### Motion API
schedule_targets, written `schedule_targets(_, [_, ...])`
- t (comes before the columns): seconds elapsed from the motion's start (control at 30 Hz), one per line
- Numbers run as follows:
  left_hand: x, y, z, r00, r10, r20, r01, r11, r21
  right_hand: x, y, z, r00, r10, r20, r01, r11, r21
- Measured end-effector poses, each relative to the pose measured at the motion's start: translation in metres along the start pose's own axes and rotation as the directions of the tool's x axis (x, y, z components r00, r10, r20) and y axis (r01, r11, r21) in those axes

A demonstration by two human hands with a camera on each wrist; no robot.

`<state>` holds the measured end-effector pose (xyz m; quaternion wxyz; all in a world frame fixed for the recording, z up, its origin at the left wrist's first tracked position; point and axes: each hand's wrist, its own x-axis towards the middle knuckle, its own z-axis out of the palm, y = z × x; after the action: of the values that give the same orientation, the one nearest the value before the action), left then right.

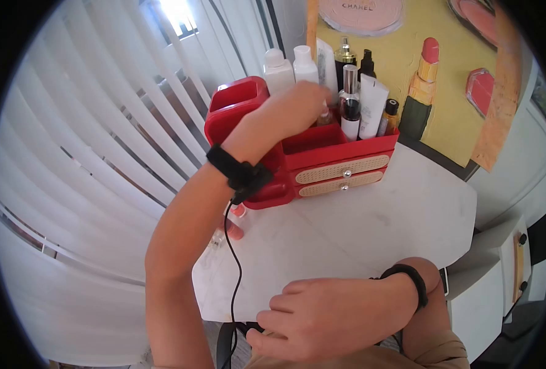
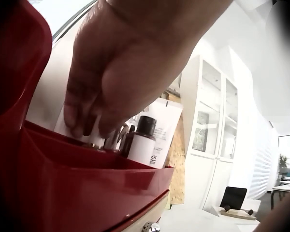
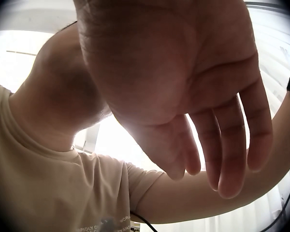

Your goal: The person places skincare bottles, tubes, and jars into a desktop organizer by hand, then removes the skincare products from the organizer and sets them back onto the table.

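My left hand (image 1: 294,109) reaches over a red makeup organizer (image 1: 341,154), its fingers down in the back compartment among the bottles. In the left wrist view its thumb and fingertips pinch a small bottle (image 2: 95,135) with a whitish upper part and a clear lower part, just behind the red wall; the hand hides most of it. Beside it stand a black-capped bottle with a white label (image 2: 142,142) and a white tube (image 1: 373,106). My right hand (image 1: 331,313) hangs near the front edge of the table, palm down, fingers loosely extended and holding nothing.
White bottles (image 1: 278,71) stand behind the organizer, and a silver-capped bottle (image 1: 350,101) stands in it. Small pink cosmetics (image 1: 231,229) lie on the white table (image 1: 347,234) under my left forearm. A makeup painting (image 1: 451,80) leans behind; a black cable (image 1: 239,270) trails from my left wrist.
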<state>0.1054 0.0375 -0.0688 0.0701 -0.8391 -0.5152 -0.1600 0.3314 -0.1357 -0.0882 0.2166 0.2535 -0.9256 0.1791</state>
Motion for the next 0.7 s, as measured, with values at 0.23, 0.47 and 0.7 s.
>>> schedule_targets(0.23, [-0.125,0.054,-0.091,0.95,-0.149,-0.276,0.157,0.988,0.006,0.004,-0.002,-0.004,0.995,0.03,0.092,-0.028,0.999,-0.027])
schedule_targets(0.47, [-0.314,0.08,-0.078,0.882,-0.47,-0.039,0.468,0.883,-0.042,0.02,0.01,0.002,0.958,0.102,0.269,-0.099,0.995,-0.023])
schedule_targets(0.7, [-0.394,0.056,-0.036,0.678,-0.73,0.089,0.735,0.675,-0.061,0.036,0.02,0.02,0.935,0.132,0.328,-0.12,0.991,-0.056])
